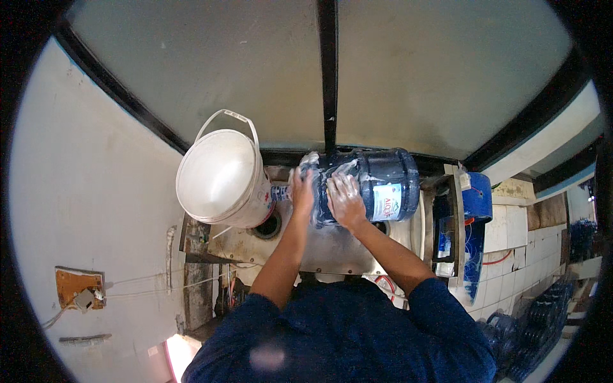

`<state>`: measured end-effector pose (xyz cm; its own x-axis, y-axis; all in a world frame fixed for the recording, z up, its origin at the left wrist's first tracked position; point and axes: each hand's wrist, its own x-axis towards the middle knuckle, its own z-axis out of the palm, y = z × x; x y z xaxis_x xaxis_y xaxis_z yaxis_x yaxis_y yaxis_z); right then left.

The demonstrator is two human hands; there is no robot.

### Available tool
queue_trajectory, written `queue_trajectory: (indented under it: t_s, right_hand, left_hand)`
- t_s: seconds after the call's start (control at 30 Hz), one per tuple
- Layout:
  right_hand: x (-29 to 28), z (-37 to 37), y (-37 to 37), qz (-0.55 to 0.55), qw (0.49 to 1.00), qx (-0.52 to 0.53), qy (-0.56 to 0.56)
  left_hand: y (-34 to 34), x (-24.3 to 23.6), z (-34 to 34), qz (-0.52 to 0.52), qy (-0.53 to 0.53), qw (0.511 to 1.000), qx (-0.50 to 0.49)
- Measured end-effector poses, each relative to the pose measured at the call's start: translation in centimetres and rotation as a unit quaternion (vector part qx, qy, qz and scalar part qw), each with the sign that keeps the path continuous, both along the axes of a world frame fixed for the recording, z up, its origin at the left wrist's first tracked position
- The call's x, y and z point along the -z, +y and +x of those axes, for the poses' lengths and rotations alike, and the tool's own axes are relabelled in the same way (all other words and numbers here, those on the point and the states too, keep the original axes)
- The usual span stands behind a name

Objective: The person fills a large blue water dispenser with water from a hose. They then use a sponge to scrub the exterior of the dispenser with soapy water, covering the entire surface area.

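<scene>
A large dark blue water jug (383,167) lies on its side on a metal worktop (338,252), its neck pointing left. White suds streak its left half, and a white label is on its right part. My left hand (301,191) wraps around the jug's shoulder near the neck, its fingers a little blurred. On the middle of the jug, my right hand (346,198) lies with its fingers stretched over the curved side, wet with foam. Just left of the neck stands a white bucket (262,201) with its handle raised; it partly hides the neck.
Behind the worktop rise frosted glass panes with a black frame (329,76). A round dark hole (268,226) is in the worktop beside the bucket. At the right stands a blue container (477,198); several dark jugs (536,325) are at the lower right. Cables run along the left wall.
</scene>
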<state>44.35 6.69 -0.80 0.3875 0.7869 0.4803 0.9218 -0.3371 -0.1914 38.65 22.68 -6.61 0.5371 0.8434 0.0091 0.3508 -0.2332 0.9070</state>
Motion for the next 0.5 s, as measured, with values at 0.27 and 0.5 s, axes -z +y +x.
queue_trajectory:
  t_s: [0.27, 0.5]
  right_hand:
    - [-6.1, 5.5, -1.3, -0.002, 0.971, 0.152, 0.186]
    - [-8.3, 10.5, 2.5, -0.155, 0.959, 0.038, 0.235]
  left_hand:
    - [-0.8, -5.1, 3.0, 0.189, 0.141, 0.972, 0.023]
    - [-0.8, -4.9, 3.5, 0.190, 0.162, 0.968, 0.008]
